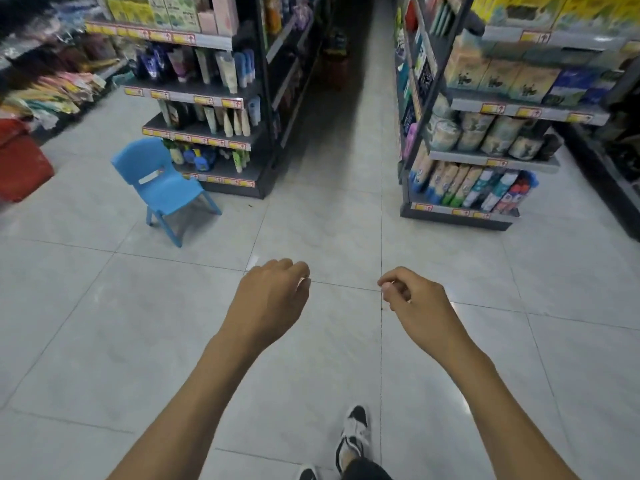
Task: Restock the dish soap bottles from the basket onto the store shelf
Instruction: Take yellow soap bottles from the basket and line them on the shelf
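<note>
Head view looks down a shop aisle over my two bare arms, both stretched forward above the pale glossy tiled floor (pixel 104 341). My left hand (pixel 270 296) hangs at about 11 o'clock from the frame's centre, knuckles up, fingers loosely curled under, nothing in it. My right hand (pixel 412 299) sits at about 1 o'clock, well apart from the left, fingers curled with thumb and forefinger nearly pinched together; it carries nothing either. Down at 6 o'clock a black-and-white sneaker (pixel 353 434) stands on the tiles, with the toe of a second one just at the bottom edge. Up at 10 o'clock a small blue plastic chair (pixel 162 188) stands just beside the foot of a dark metal shelving unit (pixel 221 133) stocked with tubes and bottles behind yellow price tags. At 2 o'clock a second dark shelving unit (pixel 485 157) holds boxed and wrapped paper goods. At 9 o'clock, against the left edge, sits a red plastic bin (pixel 20 164). I cannot pick out any basket of dish soap bottles in this view, and the shelf goods are too blurred to tell whether any is dish soap.
</note>
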A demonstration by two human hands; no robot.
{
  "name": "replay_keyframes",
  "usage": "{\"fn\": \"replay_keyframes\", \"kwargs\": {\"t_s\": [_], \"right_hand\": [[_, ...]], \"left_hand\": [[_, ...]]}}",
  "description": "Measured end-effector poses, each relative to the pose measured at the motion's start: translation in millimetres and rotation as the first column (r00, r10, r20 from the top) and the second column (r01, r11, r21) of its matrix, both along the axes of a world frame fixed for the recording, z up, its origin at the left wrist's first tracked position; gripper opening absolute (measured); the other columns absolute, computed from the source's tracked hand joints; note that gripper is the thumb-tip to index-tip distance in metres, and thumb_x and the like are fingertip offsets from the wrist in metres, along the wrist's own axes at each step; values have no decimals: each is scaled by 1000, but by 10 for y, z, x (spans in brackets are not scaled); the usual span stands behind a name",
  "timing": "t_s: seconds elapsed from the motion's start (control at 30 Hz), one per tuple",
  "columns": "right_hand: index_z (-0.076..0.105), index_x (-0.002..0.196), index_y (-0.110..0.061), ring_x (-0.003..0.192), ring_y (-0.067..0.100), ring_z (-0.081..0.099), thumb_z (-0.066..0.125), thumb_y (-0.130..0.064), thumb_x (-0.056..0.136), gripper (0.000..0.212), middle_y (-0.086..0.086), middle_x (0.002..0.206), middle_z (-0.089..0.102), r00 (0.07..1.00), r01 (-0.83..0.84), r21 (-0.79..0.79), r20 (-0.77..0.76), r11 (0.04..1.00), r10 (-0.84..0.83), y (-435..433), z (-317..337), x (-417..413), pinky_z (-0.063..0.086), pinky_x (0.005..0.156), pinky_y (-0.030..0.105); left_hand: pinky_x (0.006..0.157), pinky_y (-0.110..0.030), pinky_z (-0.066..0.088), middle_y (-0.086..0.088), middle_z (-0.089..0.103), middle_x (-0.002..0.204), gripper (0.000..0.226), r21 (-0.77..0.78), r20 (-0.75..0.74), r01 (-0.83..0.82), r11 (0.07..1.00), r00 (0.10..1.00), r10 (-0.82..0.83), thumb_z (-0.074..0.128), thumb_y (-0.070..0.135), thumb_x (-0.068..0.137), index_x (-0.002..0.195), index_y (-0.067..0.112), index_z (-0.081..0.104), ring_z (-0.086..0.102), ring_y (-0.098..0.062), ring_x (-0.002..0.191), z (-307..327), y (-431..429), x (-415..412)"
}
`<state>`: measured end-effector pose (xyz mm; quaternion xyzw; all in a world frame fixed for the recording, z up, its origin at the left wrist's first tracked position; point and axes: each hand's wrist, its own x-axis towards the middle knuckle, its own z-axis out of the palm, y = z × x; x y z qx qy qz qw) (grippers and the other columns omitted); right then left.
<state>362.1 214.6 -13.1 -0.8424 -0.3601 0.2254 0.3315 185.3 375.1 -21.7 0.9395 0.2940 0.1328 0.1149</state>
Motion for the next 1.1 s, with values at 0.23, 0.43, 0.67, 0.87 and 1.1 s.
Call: {"fn": "replay_keyframes", "kwargs": {"t_s": [0.23,0.43,0.67,0.87,1.1], "right_hand": [[67,82,-36,70,16,64,57,-21,98,24,-12,75,68,967,191,153,-199,970,-159,514,-151,661,55,73,38],[64,81,-35,69,17,58,55,-22,99,24,1,73,66,977,158,194,-176,968,-124,1133,15,1624,48,63,29],[65,83,-33,75,21,63,56,-22,99,21,1,75,67,979,139,176,-171,975,-109,1964,120,2575,53,71,37],[65,84,-35,75,20,63,56,-23,99,21,-1,76,67,982,84,107,-175,991,-64,2918,17,3184,54,72,36],[65,86,-36,75,16,64,57,-23,98,20,-6,77,68,994,0,41,-108,999,5,4381,12,3784,54,73,35]], "left_hand": [[65,-39,53,6,61,79,10,-113,41,-112,987,992,118,54,22,99,93,21,61,58,-19,73,-9,552,806],[63,-41,54,5,61,75,13,-55,-29,-81,995,996,79,53,25,100,90,20,59,58,-17,68,149,1172,1676],[57,-41,51,5,59,69,13,-20,30,-98,995,995,99,56,23,98,85,20,58,55,-19,62,328,1962,2535],[58,-40,53,8,59,74,10,-88,43,-154,984,987,158,59,21,97,87,22,60,56,-17,65,147,2812,2988],[58,-37,51,7,59,81,4,-134,134,-155,979,976,173,59,21,96,92,22,61,57,-17,70,-17,4232,3634]]}}
